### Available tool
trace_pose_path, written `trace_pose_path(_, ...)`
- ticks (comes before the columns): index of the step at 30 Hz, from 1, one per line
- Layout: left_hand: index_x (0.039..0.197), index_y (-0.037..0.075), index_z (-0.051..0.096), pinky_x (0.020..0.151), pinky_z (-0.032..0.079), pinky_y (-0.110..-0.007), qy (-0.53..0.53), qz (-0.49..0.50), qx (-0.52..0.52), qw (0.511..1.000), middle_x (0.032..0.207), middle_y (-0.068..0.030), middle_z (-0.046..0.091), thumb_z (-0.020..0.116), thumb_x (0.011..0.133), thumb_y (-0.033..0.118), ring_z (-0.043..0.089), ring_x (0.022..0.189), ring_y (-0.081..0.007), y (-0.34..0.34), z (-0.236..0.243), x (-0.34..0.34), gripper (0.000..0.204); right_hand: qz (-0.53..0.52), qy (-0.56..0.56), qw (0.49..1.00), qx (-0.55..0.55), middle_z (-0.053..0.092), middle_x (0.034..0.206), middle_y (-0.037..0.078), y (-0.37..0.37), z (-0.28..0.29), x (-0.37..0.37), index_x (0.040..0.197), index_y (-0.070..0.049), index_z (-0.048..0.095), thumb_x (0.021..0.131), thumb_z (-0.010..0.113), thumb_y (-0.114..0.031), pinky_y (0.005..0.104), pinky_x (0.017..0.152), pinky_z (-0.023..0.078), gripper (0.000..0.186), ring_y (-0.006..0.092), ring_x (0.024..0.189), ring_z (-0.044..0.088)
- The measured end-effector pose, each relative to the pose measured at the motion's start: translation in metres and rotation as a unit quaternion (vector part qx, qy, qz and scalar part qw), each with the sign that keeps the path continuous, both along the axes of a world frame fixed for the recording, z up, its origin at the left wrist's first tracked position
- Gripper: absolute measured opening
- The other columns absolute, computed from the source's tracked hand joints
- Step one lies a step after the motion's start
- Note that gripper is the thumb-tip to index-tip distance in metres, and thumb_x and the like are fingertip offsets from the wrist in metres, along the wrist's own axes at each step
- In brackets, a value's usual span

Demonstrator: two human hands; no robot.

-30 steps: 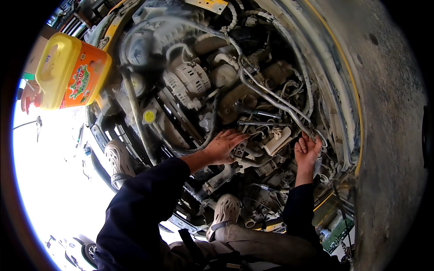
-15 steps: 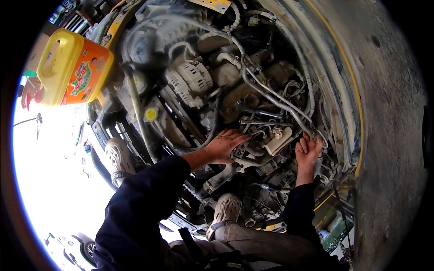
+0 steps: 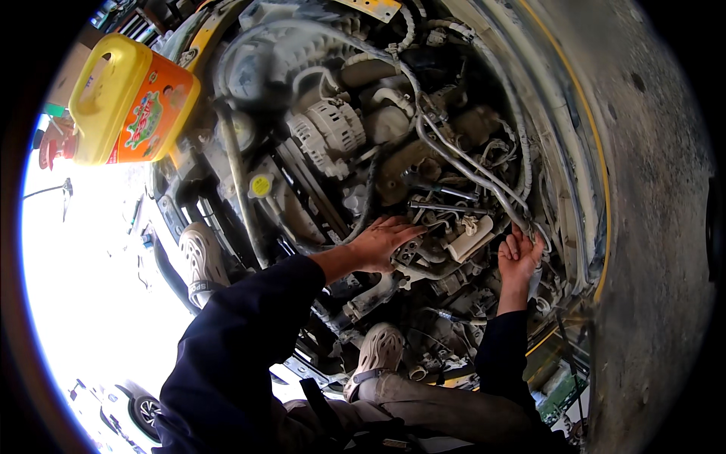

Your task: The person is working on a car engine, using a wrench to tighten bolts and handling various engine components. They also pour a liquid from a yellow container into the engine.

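Note:
My left hand (image 3: 384, 244) lies palm down over the engine, its fingers stretched out and touching a metal part with holes (image 3: 409, 251). Nothing shows in its grip. At the right side of the engine bay, my right hand (image 3: 517, 261) is turned palm up with its fingers curled. Its fingertips meet the lower end of a grey hose (image 3: 495, 193); what they pinch is hidden. Between the hands sits a pale, block-shaped part (image 3: 470, 239). Beyond it, a slim metal bar (image 3: 448, 207) and a ratchet-like tool (image 3: 448, 191) lie across the engine.
A yellow jug (image 3: 113, 98) with an orange label stands at the far left. The alternator (image 3: 329, 135) is beyond my left hand. My shoes (image 3: 380, 349) are among the engine-bay parts. A grey body panel (image 3: 650, 227) borders the right side.
The view has shifted slightly, so the engine and jug appear a little farther right. Both hands keep nearly the same places and poses.

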State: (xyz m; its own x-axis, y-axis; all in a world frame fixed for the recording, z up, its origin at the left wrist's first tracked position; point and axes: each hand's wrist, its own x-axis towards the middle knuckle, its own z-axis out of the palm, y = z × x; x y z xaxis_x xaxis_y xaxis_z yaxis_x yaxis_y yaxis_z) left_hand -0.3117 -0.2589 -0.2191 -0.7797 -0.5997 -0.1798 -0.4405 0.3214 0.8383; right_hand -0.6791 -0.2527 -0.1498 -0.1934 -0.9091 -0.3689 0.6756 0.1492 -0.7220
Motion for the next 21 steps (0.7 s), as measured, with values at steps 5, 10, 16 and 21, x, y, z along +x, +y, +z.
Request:
trace_pose_path(5, 0.162, 0.027, 0.019, 0.127, 0.016, -0.056, 0.001, -0.006, -0.007, 1.000, 0.161, -0.0153, 0.036, 0.089, 0.069, 0.017, 0.030, 0.150, -0.0373, 0.0004, -0.0048, -0.0009, 0.117, -0.007, 0.005, 1.000, 0.002, 0.073, 0.115, 0.010, 0.0003, -0.0003, -0.0009, 0.116, -0.006, 0.069, 0.099, 0.059, -0.041, 0.0231, 0.047, 0.030, 0.040, 0.0072, 0.049, 0.036)
trace_pose_path(10, 0.162, 0.026, 0.018, 0.127, 0.015, -0.056, -0.004, -0.005, -0.007, 1.000, 0.162, -0.0148, 0.036, 0.089, 0.069, 0.018, 0.031, 0.150, -0.0370, 0.0006, -0.0056, -0.0014, 0.117, -0.004, -0.002, 1.000, -0.003, 0.072, 0.116, 0.010, 0.0008, 0.0000, -0.0028, 0.117, -0.006, 0.069, 0.100, 0.058, -0.041, 0.0232, 0.047, 0.031, 0.041, 0.0072, 0.050, 0.036)
trace_pose_path(16, 0.162, 0.025, 0.019, 0.127, 0.015, -0.056, -0.003, -0.001, 0.003, 1.000, 0.161, -0.0150, 0.036, 0.089, 0.069, 0.018, 0.029, 0.151, -0.0374, -0.0001, -0.0016, 0.0008, 0.117, -0.012, -0.008, 1.000, 0.001, 0.071, 0.119, 0.011, 0.0006, 0.0030, 0.0037, 0.118, -0.005, 0.069, 0.100, 0.059, -0.042, 0.0230, 0.047, 0.031, 0.043, 0.0071, 0.050, 0.037)
trace_pose_path(21, 0.162, 0.023, 0.019, 0.127, 0.017, -0.056, -0.002, 0.004, 0.010, 1.000, 0.161, -0.0155, 0.036, 0.089, 0.069, 0.017, 0.029, 0.150, -0.0380, -0.0009, 0.0011, -0.0005, 0.117, -0.004, -0.006, 1.000, -0.001, 0.072, 0.119, 0.011, 0.0009, 0.0017, 0.0005, 0.119, -0.005, 0.069, 0.100, 0.059, -0.042, 0.0226, 0.047, 0.031, 0.043, 0.0069, 0.050, 0.036)
